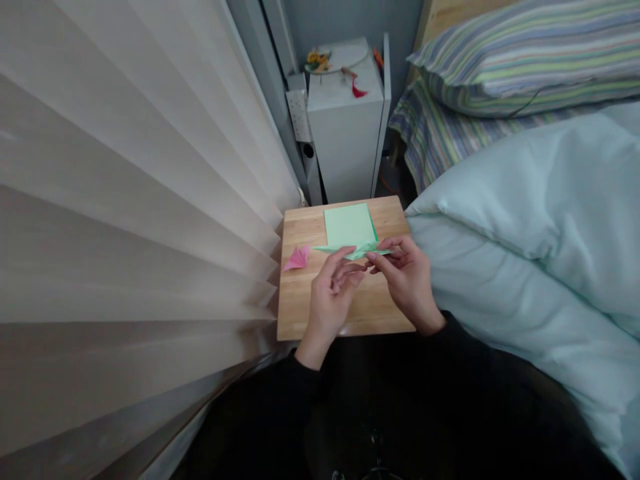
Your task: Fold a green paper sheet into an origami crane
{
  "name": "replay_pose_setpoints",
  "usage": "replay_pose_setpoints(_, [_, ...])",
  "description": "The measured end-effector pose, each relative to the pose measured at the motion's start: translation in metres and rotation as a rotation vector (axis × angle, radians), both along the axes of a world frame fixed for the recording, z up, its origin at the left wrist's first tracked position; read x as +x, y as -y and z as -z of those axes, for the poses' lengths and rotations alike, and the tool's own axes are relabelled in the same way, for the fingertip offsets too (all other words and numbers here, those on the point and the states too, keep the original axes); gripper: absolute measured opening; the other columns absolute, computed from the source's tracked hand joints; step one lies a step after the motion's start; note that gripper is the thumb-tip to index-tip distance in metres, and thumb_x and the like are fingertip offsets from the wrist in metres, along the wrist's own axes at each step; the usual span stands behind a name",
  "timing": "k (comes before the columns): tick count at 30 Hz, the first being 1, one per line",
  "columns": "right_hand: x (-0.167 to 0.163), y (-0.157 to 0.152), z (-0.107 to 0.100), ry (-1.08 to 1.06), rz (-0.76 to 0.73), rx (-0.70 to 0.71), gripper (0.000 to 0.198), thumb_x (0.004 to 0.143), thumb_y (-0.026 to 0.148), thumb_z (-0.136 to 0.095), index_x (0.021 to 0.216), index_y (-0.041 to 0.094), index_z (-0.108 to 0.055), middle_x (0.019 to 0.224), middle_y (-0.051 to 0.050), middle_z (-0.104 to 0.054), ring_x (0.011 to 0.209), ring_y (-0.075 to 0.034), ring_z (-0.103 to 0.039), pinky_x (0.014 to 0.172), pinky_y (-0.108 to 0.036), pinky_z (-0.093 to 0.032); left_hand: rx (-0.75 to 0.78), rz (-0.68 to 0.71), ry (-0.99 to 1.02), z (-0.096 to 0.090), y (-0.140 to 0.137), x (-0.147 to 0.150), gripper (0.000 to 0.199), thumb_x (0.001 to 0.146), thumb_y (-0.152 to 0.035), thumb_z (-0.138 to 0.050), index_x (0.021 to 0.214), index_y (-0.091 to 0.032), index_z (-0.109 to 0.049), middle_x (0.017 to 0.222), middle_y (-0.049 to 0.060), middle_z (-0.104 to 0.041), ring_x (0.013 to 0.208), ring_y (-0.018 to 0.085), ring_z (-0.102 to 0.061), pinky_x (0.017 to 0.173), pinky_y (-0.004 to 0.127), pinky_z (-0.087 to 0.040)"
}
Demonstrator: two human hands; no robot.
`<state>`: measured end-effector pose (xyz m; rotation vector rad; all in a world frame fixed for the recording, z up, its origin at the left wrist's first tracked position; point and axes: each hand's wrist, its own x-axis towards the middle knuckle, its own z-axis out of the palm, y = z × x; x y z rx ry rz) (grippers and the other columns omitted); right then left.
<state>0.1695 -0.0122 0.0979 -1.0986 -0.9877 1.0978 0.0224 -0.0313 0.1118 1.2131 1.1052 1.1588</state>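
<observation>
Pinching the folded light-green origami paper [362, 249] at the centre of the frame, over the wooden counter [295, 313], the left hand [330, 298] and right hand [411, 275], fingers [383, 264] nearly closed on it, could tear or crumple its thin folds by pulling unevenly or pressing hard.

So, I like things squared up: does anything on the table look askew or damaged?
No damage stands out. One slightly askew spot: darker green paper peeks out right of the pale green sheet, so they look unsquared.
</observation>
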Motion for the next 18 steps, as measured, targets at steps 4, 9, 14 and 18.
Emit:
replay_pose_setpoints(4, [-0.003, 0.016, 0.006, 0.147, -0.061, 0.064, 0.027, 0.085, 0.038, -0.081, 0.094, 0.024, -0.060, 0.085, 0.002, -0.068, 0.070, -0.014, -0.071, 0.065, -0.028, -0.058, -0.033, -0.093, -0.052, 0.007, 0.003, -0.008, 0.020, 0.086, -0.029, -0.076, 0.104, -0.020, -0.073, 0.099, 0.005, -0.079, 0.094, 0.019, -0.076, 0.093, 0.033, -0.060])
replay_pose_setpoints(9, [0.004, 0.031, 0.010, 0.260, -0.298, 0.051, 0.017, 0.097, 0.035, -0.068, 0.112, 0.026, -0.064, 0.097, -0.002, -0.073, 0.080, -0.019, -0.077, 0.071, -0.033, -0.061, -0.113, -0.137, -0.115, 0.011, 0.010, -0.024, 0.016, 0.086, -0.031, -0.076, 0.097, -0.019, -0.077, 0.087, 0.004, -0.080, 0.085, 0.020, -0.077, 0.084, 0.033, -0.062])
replay_pose_setpoints(14, [0.004, 0.033, 0.000, 0.244, -0.314, 0.014, 0.019, 0.092, 0.040, -0.075, 0.091, 0.022, -0.070, 0.083, -0.003, -0.075, 0.077, -0.020, -0.076, 0.069, -0.033, -0.062, -0.088, -0.132, -0.119, 0.003, 0.013, -0.023, 0.012, 0.083, -0.029, -0.081, 0.091, -0.021, -0.077, 0.086, 0.003, -0.080, 0.083, 0.020, -0.077, 0.083, 0.033, -0.064])
replay_pose_setpoints(18, [0.005, 0.031, -0.001, 0.120, -0.293, -0.052, 0.029, 0.084, 0.045, -0.084, 0.081, 0.021, -0.070, 0.075, -0.003, -0.075, 0.071, -0.019, -0.075, 0.065, -0.031, -0.062, -0.105, -0.115, -0.077, 0.003, 0.013, -0.023, 0.013, 0.081, -0.029, -0.082, 0.089, -0.020, -0.077, 0.082, 0.002, -0.079, 0.079, 0.019, -0.077, 0.080, 0.032, -0.064])
